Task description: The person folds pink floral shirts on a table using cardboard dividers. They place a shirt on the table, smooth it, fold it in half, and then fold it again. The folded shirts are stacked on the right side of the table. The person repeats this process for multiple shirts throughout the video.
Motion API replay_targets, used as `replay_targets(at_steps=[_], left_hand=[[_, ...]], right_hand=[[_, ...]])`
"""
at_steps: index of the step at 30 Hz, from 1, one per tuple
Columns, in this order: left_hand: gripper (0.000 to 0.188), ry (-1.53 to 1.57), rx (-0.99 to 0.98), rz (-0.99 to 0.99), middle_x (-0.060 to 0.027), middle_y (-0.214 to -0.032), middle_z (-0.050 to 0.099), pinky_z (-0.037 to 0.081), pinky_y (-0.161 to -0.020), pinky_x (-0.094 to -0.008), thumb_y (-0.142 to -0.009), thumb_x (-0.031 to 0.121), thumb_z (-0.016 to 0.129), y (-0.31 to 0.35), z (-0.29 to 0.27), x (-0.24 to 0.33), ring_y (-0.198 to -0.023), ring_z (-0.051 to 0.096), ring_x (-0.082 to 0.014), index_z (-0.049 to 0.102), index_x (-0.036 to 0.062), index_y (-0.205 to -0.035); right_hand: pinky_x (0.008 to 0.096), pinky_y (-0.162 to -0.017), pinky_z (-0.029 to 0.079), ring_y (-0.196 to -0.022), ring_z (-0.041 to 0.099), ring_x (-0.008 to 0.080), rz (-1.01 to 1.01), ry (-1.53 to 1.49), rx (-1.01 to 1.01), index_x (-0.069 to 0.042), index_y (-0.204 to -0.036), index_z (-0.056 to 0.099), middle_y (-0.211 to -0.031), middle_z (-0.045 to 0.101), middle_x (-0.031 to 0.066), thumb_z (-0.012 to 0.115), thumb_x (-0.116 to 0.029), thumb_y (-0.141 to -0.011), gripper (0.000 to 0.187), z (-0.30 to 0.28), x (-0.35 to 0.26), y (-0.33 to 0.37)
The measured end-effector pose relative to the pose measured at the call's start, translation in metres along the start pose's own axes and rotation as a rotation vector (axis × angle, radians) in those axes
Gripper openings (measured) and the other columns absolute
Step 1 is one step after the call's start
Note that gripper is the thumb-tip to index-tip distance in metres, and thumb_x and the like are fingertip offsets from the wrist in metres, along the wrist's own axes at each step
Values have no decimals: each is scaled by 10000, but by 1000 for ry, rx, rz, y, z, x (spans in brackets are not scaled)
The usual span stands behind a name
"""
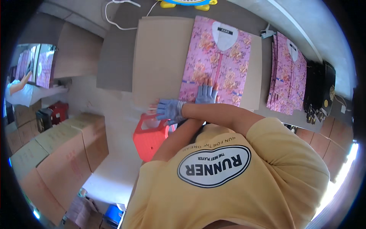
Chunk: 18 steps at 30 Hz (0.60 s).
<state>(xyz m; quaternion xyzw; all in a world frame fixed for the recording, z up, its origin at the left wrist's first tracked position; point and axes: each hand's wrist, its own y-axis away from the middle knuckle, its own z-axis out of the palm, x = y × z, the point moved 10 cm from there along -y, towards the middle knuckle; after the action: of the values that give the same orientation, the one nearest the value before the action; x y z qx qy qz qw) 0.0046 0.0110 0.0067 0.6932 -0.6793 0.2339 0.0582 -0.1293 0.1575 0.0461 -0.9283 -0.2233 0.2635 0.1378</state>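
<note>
A folded pink floral shirt (213, 57), with a white collar insert and a dark neck label, lies on a tan cardboard sheet (160, 57) on the table. My forearms are crossed, the right one over the left. My left hand (206, 93), in a grey-blue fingerless glove, rests flat on the shirt's near end with its fingers stretched away from me. Gloved the same way, my right hand (169, 110) is at the table's near edge, left of the shirt and above a red plastic stool (143, 139). Its fingers point left, apart, holding nothing visible.
To the right lies a stack of similar folded floral shirts (286, 76), beside a pile of black packages (320, 89). A white cable (114, 21) curls at the far left. Cardboard boxes (65, 152) stand at left; another person's arm (23, 82) shows beyond them.
</note>
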Motion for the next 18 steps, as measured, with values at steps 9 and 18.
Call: replay_targets(at_steps=[9, 18], left_hand=[[599, 128, -135, 15, -230, -1462, 343, 302, -1070, -530, -878, 403, 494, 36, 18, 18, -1324, 352, -406, 431, 123, -1403], [633, 123, -141, 45, -244, -1459, 340, 296, -1080, -520, -886, 403, 501, 38, 0, 28, -1337, 342, -411, 396, 101, -1432]], right_hand=[[527, -1178, 89, -1454, 169, 295, 558, 60, -81, -153, -1358, 470, -1537, 291, 110, 461, -494, -875, 591, -31, 86, 74], [459, -1046, 383, -1246, 486, 292, 601, 555, 146, -135, -1155, 596, -1298, 549, 104, 471, -385, -875, 395, -183, 324, 61]])
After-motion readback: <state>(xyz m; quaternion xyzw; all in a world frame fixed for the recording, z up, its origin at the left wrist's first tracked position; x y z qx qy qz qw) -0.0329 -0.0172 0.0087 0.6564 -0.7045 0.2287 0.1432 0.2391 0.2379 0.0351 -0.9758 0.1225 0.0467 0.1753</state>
